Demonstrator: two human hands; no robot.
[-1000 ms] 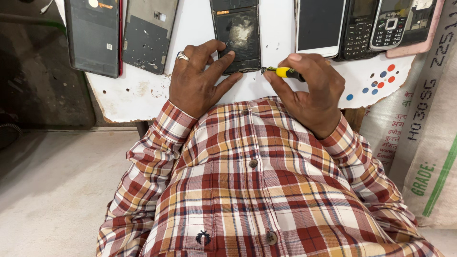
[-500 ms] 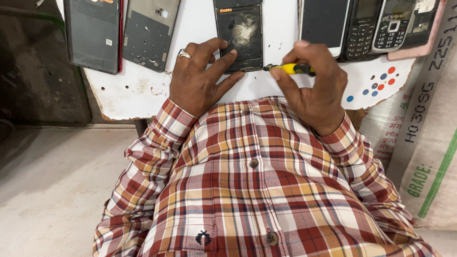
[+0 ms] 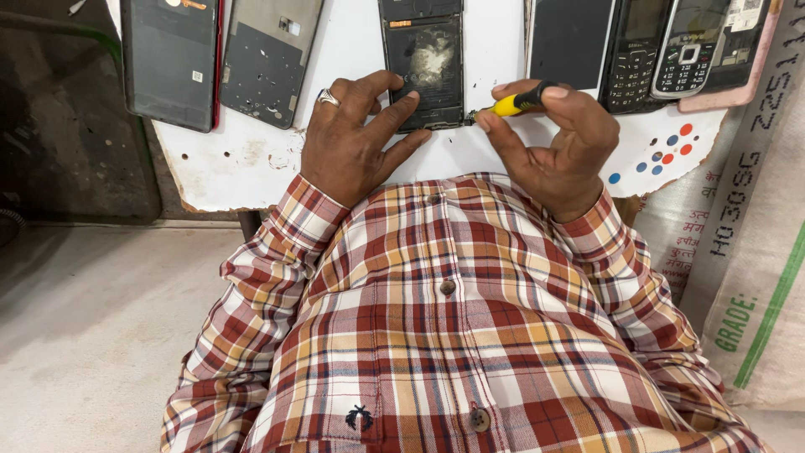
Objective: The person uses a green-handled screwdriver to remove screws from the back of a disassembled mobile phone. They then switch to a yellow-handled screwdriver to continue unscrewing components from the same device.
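An opened dark phone body (image 3: 423, 71) lies flat on the white board (image 3: 251, 159), its inside facing up. My left hand (image 3: 356, 138), with a ring on one finger, presses its fingers on the phone's lower left edge. My right hand (image 3: 558, 138) grips a small yellow and black screwdriver (image 3: 511, 102). The tip of the tool touches the phone's lower right corner.
Two phone back panels (image 3: 172, 63) (image 3: 268, 59) lie at the left of the board. A dark screen panel (image 3: 570, 42) and keypad phones (image 3: 637, 54) (image 3: 692, 50) lie at the right. A printed woven sack (image 3: 746, 235) stands to the right. Grey concrete floor (image 3: 92, 335) is below left.
My right hand has lifted and turned, moving the screwdriver up and bringing its tip to the phone's lower right corner. My left hand has stayed on the phone.
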